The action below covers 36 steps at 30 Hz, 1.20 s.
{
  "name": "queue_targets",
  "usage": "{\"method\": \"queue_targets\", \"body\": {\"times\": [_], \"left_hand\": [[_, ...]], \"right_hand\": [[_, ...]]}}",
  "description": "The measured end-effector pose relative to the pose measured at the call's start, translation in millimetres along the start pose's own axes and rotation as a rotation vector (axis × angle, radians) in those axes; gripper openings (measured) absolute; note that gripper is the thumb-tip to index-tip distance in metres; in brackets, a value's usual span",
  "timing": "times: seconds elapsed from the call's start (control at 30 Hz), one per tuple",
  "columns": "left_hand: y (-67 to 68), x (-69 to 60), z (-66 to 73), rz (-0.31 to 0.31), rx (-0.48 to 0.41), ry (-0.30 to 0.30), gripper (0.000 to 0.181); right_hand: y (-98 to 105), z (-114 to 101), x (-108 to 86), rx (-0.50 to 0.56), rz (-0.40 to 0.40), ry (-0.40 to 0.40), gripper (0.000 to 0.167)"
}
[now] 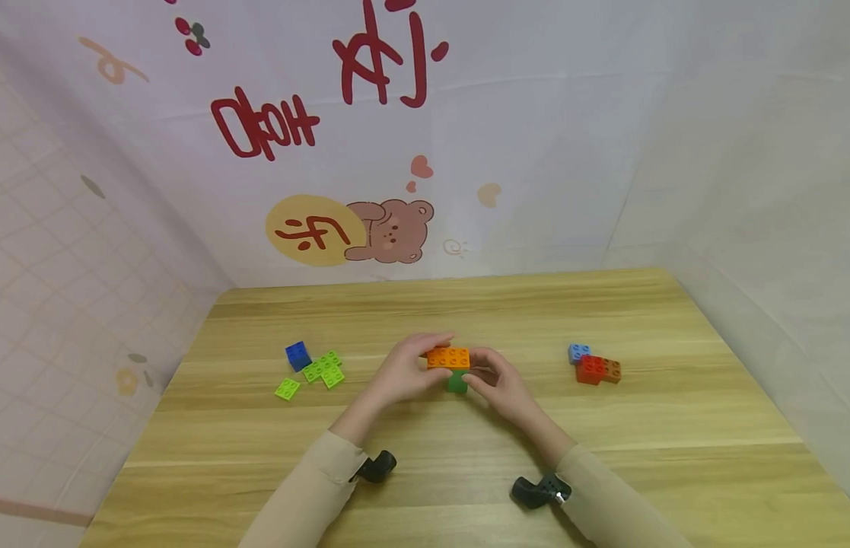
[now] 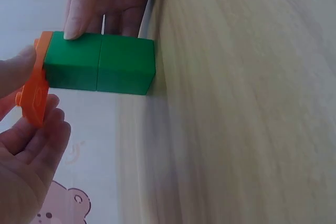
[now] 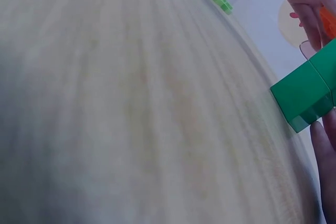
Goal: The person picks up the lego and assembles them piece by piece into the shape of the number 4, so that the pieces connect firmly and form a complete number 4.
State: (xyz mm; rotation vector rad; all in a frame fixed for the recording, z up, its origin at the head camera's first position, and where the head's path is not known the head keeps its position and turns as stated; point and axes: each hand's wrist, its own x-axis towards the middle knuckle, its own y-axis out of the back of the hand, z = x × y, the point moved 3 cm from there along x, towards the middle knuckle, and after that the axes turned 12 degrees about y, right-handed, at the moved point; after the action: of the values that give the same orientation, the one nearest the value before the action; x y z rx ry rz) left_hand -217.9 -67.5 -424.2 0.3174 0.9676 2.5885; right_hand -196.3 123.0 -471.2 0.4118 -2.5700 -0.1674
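Note:
An orange brick (image 1: 448, 358), wide and studded, sits on top of a stack of two green bricks (image 2: 100, 62) at the middle of the table. One end of the orange piece overhangs the stack to the left. My left hand (image 1: 402, 371) pinches this orange brick, thumb at the near side and fingers at the far side. From the right, my right hand (image 1: 501, 387) holds the green stack, its thumb on the near side. In the right wrist view, the lower green brick (image 3: 302, 95) shows its side and open bottom edge; fingers touch it from below.
Left on the wooden table (image 1: 425, 487) lie a dark blue brick (image 1: 297, 355), joined lime-green bricks (image 1: 323, 368) and a separate lime-green brick (image 1: 288, 389). To the right stand a light blue brick (image 1: 578, 353), a red brick (image 1: 590, 370) and a brown brick (image 1: 612, 371). A printed cloth (image 1: 534, 152) hangs behind.

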Motion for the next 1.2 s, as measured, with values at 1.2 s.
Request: {"method": "queue_targets", "body": {"times": [1.2], "left_hand": [[74.7,-69.3,-88.5,0.326,0.111,0.159,0.047]], "right_hand": [[4.4,18.9,3.9,0.081,0.036,0.013,0.052]]}}
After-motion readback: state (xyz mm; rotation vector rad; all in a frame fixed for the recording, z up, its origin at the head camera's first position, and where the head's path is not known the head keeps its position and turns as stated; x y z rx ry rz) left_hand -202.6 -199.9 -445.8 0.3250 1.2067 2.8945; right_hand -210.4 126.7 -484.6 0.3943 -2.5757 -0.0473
